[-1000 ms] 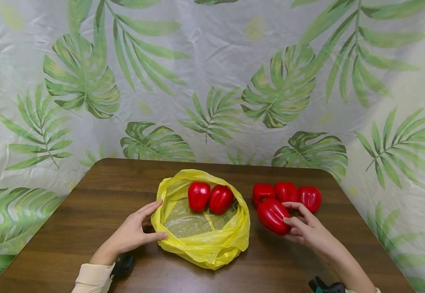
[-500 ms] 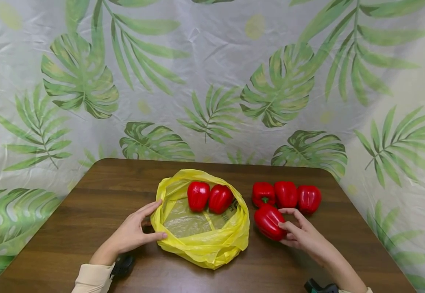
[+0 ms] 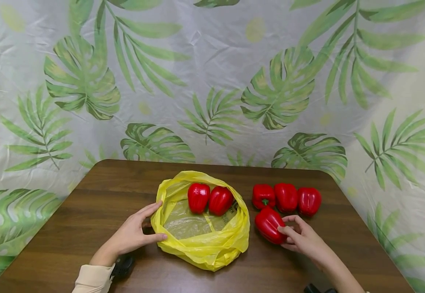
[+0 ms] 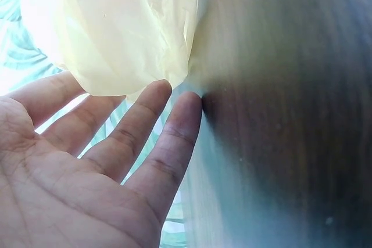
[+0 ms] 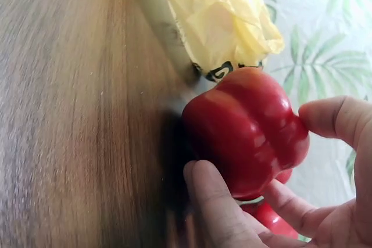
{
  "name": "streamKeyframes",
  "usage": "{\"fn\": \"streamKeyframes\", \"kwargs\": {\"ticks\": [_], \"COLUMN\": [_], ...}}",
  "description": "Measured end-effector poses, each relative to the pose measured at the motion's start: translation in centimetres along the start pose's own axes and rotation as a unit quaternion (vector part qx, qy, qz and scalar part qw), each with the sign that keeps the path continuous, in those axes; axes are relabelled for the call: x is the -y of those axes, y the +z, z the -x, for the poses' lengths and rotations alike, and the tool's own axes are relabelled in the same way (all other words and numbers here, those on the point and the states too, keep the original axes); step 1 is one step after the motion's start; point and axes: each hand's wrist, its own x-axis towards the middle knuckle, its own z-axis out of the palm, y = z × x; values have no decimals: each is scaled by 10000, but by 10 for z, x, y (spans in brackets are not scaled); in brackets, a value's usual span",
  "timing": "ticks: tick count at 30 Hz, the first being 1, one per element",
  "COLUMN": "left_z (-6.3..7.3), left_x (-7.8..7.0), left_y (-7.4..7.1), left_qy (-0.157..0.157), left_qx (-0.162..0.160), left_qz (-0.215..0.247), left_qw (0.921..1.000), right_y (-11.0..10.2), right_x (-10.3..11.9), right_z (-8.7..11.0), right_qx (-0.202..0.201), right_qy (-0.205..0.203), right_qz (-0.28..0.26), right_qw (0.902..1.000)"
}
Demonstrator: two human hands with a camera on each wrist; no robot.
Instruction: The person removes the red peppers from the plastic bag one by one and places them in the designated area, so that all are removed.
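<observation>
**Your right hand (image 3: 305,239) holds a red pepper (image 3: 269,225) beside the yellow bag (image 3: 212,249)**

You grip that pepper between thumb and fingers, just right of the bag. Your left hand (image 3: 131,232) is spread wide, touching the bag's left side. Inside, 2 peppers (image 3: 198,198) lie side by side toward the far rim. Beyond the held pepper, 3 more peppers (image 3: 286,197) sit in a row on the brown table (image 3: 117,191).

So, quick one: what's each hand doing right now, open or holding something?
Left hand: open, fingers against the bag.
Right hand: holding a red pepper between thumb and fingers.
</observation>
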Motion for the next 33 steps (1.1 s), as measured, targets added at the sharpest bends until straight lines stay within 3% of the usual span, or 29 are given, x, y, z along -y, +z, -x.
{"fn": "streamKeyframes", "kwargs": {"ticks": [13,24,33], "left_z": [0,1,1], "left_x": [2,-1,-1], "left_y": [1,0,-1], "left_qy": [-14,-30,6], "left_qx": [-21,5,14], "left_qz": [-78,-56,5], "left_qw": [10000,10000,10000], "right_y": [-5,-4,2], "right_x": [-5,-8,-4], "right_z": [8,12,13], "right_qx": [-196,80,125], "right_qy": [-68,-319,-275], "right_qz": [601,786,868], "right_qw": [9980,9964,9958]}}
